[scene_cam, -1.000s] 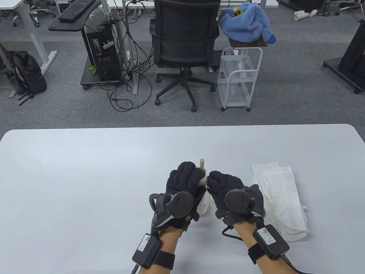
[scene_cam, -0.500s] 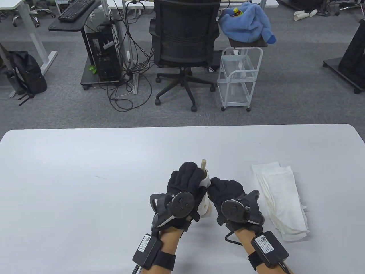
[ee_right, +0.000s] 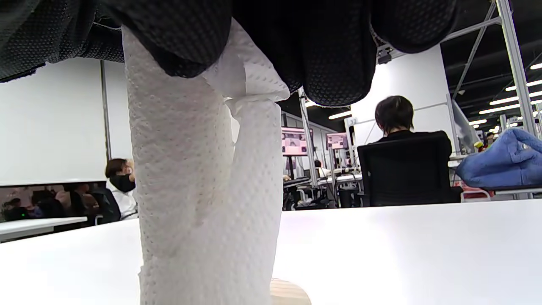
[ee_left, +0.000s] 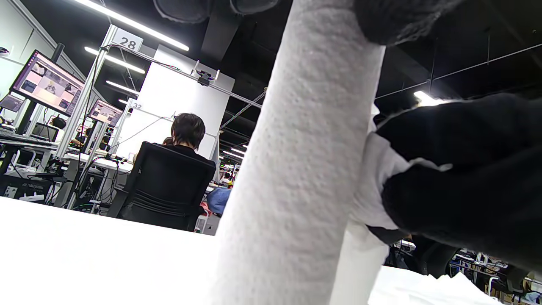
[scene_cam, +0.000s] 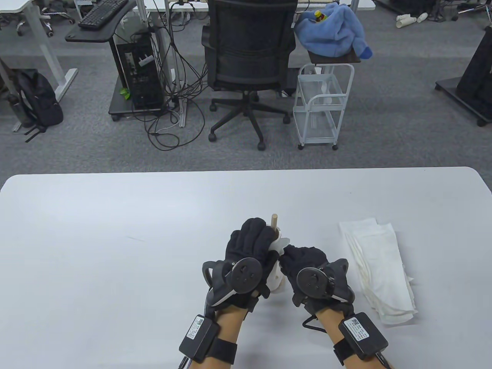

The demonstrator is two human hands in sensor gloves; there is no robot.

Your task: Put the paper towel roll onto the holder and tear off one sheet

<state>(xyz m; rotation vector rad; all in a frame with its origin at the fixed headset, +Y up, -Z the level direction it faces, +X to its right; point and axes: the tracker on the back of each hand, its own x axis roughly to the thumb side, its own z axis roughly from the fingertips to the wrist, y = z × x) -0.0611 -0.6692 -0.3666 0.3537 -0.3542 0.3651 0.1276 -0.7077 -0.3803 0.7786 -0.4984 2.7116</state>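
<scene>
A thin white paper towel roll (scene_cam: 277, 271) stands upright on the wooden holder, whose post tip (scene_cam: 274, 220) pokes out above it. My left hand (scene_cam: 250, 246) wraps its fingers around the roll's top. Close beside it, my right hand (scene_cam: 300, 259) pinches the loose sheet edge (scene_cam: 282, 243) at the roll's right side. In the left wrist view the roll (ee_left: 305, 169) fills the middle, with the right glove (ee_left: 461, 173) holding paper beside it. The right wrist view shows the sheet (ee_right: 245, 84) bunched under my fingers (ee_right: 334, 51) and the wooden base (ee_right: 288, 294) below.
A pile of used white paper towels (scene_cam: 378, 269) lies on the white table (scene_cam: 96, 250) just right of my right hand. Beyond the far table edge are an office chair (scene_cam: 250, 61) and a white cart (scene_cam: 323, 103).
My right hand has drawn back toward me and slightly down, pulling the sheet edge away from the roll. The left hand has stayed on the roll's top.
</scene>
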